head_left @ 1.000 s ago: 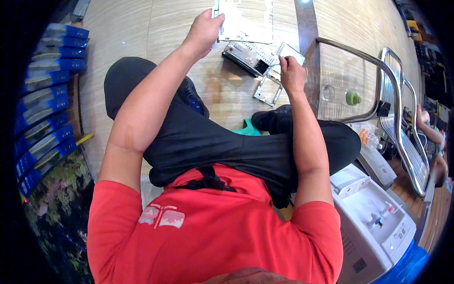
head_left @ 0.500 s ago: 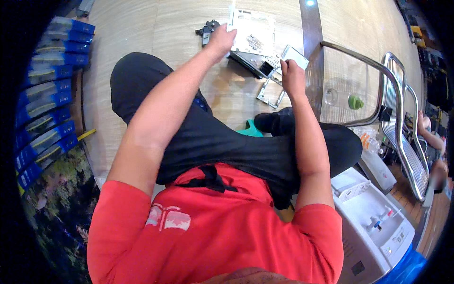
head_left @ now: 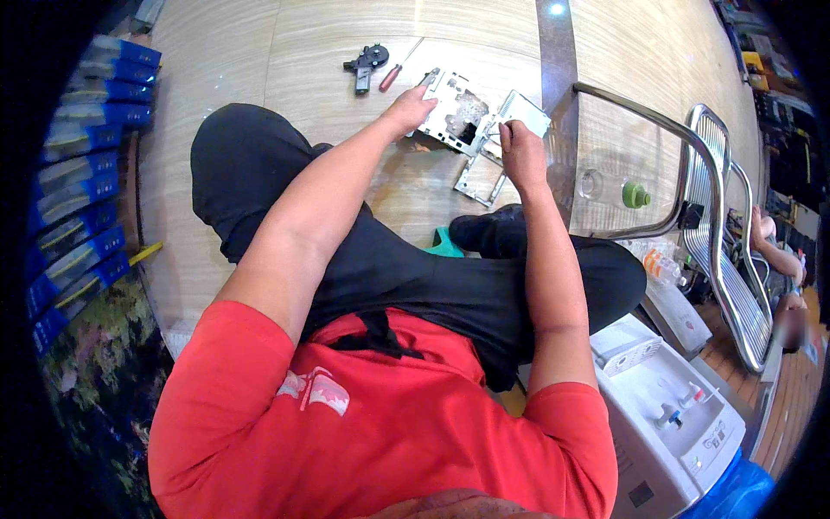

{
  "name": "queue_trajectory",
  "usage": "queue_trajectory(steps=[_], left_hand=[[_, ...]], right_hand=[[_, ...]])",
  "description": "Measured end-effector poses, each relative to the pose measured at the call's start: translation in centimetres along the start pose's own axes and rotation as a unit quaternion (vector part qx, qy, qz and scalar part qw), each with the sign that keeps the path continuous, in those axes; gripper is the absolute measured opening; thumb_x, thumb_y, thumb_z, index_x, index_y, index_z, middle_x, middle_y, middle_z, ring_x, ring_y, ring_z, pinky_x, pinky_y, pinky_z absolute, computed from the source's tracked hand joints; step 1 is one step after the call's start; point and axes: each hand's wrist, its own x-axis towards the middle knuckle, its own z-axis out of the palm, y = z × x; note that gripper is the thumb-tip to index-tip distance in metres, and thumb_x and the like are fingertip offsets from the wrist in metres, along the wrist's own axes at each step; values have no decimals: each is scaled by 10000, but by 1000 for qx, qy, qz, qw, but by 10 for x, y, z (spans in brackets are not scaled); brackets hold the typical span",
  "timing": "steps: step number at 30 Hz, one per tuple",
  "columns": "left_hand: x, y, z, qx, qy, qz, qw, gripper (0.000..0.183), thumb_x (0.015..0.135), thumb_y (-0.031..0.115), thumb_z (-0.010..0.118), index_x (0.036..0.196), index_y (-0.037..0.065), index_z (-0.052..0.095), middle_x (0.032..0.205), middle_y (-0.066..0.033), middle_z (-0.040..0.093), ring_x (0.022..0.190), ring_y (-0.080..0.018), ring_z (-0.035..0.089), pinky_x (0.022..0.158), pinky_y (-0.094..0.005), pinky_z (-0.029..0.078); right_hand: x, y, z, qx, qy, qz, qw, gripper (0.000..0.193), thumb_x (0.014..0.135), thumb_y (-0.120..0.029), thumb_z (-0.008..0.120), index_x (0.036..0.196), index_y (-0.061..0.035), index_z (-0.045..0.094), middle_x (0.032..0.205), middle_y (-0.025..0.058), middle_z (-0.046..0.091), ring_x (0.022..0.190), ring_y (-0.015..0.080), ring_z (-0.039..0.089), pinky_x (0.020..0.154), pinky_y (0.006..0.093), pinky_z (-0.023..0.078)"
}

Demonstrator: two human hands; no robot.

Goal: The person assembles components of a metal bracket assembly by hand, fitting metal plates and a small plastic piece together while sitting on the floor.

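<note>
While the left edge of a perforated silver metal casing (head_left: 443, 105) is gripped by the fingers of the left hand (head_left: 410, 112) over the floor (head_left: 303, 78), the right hand (head_left: 524, 156) is placed at a pale rectangular panel (head_left: 526, 113), its fingers bent inward; whether anything is grasped cannot be told. Nearer the person, one open metal frame (head_left: 474, 195) is seen; left of the casing, one red-handled screwdriver (head_left: 391, 79) and one black-and-grey mechanism (head_left: 370, 60) are laid.

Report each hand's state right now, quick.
Left hand: closed on the metal casing's edge.
Right hand: fingers curled by the pale panel; whether it holds anything cannot be told.
</note>
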Motion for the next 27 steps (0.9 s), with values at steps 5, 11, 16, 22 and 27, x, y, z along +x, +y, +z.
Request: queue_trajectory(steps=[5,11,16,22,27], left_hand=[[-1,8,1,-14,3,-26,1000,344,949,133,513,1261,-11,529,1014,-67,658,847,-125,616,759,-285,496],[-12,18,-2,-30,-5,-36,999,352,948,143,513,1262,-16,526,1025,-69,660,865,-131,623,772,-287,498],[-16,32,2,-74,-15,-40,996,359,947,130,506,1274,-18,520,1050,-73,654,914,-142,614,812,-295,489],[3,37,-31,-44,140,49,988,358,914,188,550,1164,-67,571,1009,-187,668,940,-262,636,843,-362,486],[-54,182,-56,-270,68,71,958,234,948,110,512,1107,-47,579,961,-109,668,840,-164,634,771,-310,513]], right_hand=[[-1,16,-3,-35,-19,-17,999,270,946,-262,510,891,-9,585,830,242,640,834,412,625,757,502,485],[5,-7,-18,-113,-78,74,988,246,939,-243,507,1009,-35,618,953,230,650,888,406,625,773,492,488],[4,4,-14,-133,-78,79,985,233,914,-221,526,1060,-52,593,982,238,630,912,399,619,781,493,487],[4,-11,-10,-64,-20,-11,998,168,893,-167,525,1013,-56,564,957,217,618,876,402,630,759,485,510],[3,-4,-21,-103,-118,125,980,272,915,-219,555,1125,-48,532,971,234,634,918,415,619,783,492,493]])
